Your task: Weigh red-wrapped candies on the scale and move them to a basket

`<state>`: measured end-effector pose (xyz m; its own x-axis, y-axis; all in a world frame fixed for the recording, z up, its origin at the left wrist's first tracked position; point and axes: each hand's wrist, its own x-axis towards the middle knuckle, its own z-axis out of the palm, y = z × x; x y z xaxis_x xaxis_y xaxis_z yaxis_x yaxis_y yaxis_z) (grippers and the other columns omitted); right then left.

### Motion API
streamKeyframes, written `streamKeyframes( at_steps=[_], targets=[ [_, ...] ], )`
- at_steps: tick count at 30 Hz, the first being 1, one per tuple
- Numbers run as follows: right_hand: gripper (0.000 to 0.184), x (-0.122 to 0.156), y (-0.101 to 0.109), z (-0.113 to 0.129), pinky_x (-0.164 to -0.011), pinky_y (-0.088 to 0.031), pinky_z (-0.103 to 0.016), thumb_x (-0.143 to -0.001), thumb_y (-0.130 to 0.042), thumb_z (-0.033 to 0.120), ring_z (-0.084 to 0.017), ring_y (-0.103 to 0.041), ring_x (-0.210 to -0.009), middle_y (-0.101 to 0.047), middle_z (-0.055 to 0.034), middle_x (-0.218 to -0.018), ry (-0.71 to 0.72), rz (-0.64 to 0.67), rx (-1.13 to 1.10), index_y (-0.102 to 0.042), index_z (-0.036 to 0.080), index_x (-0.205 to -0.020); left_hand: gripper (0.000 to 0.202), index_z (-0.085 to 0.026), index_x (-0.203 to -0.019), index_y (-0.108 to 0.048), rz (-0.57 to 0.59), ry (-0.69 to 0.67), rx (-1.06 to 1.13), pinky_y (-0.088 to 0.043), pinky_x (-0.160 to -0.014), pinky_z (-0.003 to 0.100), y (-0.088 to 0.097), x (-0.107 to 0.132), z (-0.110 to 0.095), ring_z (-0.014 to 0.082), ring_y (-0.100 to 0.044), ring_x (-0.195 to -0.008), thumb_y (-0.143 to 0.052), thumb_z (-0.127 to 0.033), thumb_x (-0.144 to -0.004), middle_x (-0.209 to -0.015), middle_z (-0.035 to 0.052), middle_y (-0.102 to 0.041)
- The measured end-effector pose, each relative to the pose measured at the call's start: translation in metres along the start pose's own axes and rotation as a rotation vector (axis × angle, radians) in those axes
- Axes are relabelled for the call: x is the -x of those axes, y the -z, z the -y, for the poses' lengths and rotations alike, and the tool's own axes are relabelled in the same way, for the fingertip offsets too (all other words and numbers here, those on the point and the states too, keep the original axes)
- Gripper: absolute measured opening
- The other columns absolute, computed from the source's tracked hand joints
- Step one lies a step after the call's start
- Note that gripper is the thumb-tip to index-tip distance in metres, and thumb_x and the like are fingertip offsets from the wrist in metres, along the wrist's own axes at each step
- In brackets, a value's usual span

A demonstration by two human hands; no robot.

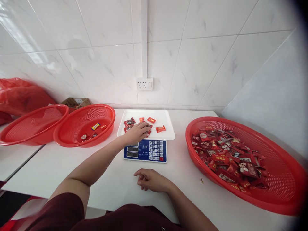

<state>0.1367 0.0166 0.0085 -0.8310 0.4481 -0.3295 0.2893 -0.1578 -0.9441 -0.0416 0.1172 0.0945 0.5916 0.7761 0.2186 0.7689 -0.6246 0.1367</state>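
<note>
Maroon cloth (134,219) of the person's top lies nearest, at 6 o'clock, with a bare forearm angling in on either side. Taking the blue-and-white scale (144,150) as the clock's centre, the left hand (138,132) is at 12, palm down over the white tray (169,118), its fingers slightly bent and close together on small wrapped packets (130,121); whether it pinches one cannot be told. At 6 o'clock the right hand (152,180) is half open above the white table (103,183), index finger extended, the others loosely curled under.

Red and dark packets lie around the left hand on the tray, a lone red one towards 2 o'clock. At 3 o'clock a large red basket (285,184) bears a broad heap of similar packets. Towards 10 o'clock a smaller red basket (84,120) contains a few, one of them yellow and blue. Beyond it, around 9 to 10, stands another red basket (36,120), near a cardboard box (79,102) at 10.
</note>
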Motion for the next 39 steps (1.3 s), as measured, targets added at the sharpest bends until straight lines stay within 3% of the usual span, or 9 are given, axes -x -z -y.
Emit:
streamKeyframes(
  at_steps=[11,17,23,27,30,36,39],
  targets=[
    [0.033,0.001,0.001,0.001,-0.056,-0.048,-0.02,-0.077,-0.055,0.02,-0.008,-0.058,-0.059,-0.058,0.0028,-0.076,-0.003,-0.009,-0.025,-0.059,0.019,-0.109,0.026,-0.022,-0.111,-0.057,-0.078,0.111,0.102,-0.043,-0.097,0.043,0.01,0.018,0.008,0.0246,-0.049,-0.112,-0.048,-0.029,-0.088,-0.117,0.0087,-0.054],
    [0.032,-0.002,0.0,-0.005,-0.057,-0.048,-0.02,-0.077,-0.055,0.021,-0.007,-0.059,-0.059,-0.058,0.0033,-0.077,0.003,-0.015,-0.05,-0.059,0.021,-0.109,0.045,-0.025,-0.127,-0.045,-0.061,0.252,0.11,-0.042,-0.097,0.044,0.009,0.018,0.014,0.0279,-0.041,-0.122,-0.051,-0.041,-0.086,-0.135,0.0093,-0.041],
    [0.031,-0.008,0.001,-0.014,-0.055,-0.048,-0.02,-0.076,-0.055,0.023,-0.008,-0.06,-0.057,-0.058,0.0033,-0.078,0.014,-0.026,-0.054,-0.059,0.022,-0.107,0.05,-0.019,-0.129,-0.044,-0.007,0.315,0.036,-0.031,-0.105,0.045,0.014,-0.008,0.022,0.0293,-0.036,-0.128,-0.041,-0.049,-0.089,-0.129,0.0108,-0.052],
    [0.031,-0.009,0.002,-0.017,-0.055,-0.047,-0.02,-0.077,-0.055,0.024,-0.008,-0.061,-0.058,-0.058,0.0029,-0.078,0.021,-0.037,-0.051,-0.059,0.023,-0.107,0.054,-0.02,-0.13,-0.042,0.062,0.321,0.06,-0.036,-0.099,0.046,0.015,-0.026,0.021,0.0299,-0.044,-0.122,-0.035,-0.055,-0.089,-0.122,0.0118,-0.057],
    [0.03,-0.008,0.002,-0.016,-0.054,-0.047,-0.02,-0.077,-0.055,0.024,-0.009,-0.061,-0.059,-0.059,0.0026,-0.08,0.021,-0.045,-0.051,-0.06,0.023,-0.107,0.055,-0.022,-0.132,-0.04,0.102,0.27,0.163,-0.04,-0.096,0.042,0.013,-0.035,0.015,0.0276,-0.046,-0.121,-0.033,-0.056,-0.089,-0.128,0.0107,-0.053],
    [0.031,-0.007,0.001,-0.012,-0.054,-0.047,-0.021,-0.075,-0.057,0.022,-0.01,-0.061,-0.058,-0.058,0.0026,-0.078,0.008,-0.052,-0.045,-0.06,0.023,-0.106,0.057,-0.019,-0.137,-0.034,0.124,0.289,0.214,-0.036,-0.102,0.039,0.009,-0.055,0.001,0.0276,-0.037,-0.129,-0.032,-0.053,-0.09,-0.148,0.0131,-0.027],
    [0.032,-0.007,0.001,-0.011,-0.054,-0.047,-0.021,-0.075,-0.056,0.022,-0.01,-0.062,-0.058,-0.058,0.0024,-0.08,0.008,-0.053,-0.033,-0.06,0.023,-0.107,0.055,-0.016,-0.134,-0.039,0.152,0.274,0.186,-0.034,-0.102,0.042,0.006,-0.068,-0.006,0.0293,-0.038,-0.128,-0.034,-0.05,-0.091,-0.141,0.0133,-0.04]
  ],
)
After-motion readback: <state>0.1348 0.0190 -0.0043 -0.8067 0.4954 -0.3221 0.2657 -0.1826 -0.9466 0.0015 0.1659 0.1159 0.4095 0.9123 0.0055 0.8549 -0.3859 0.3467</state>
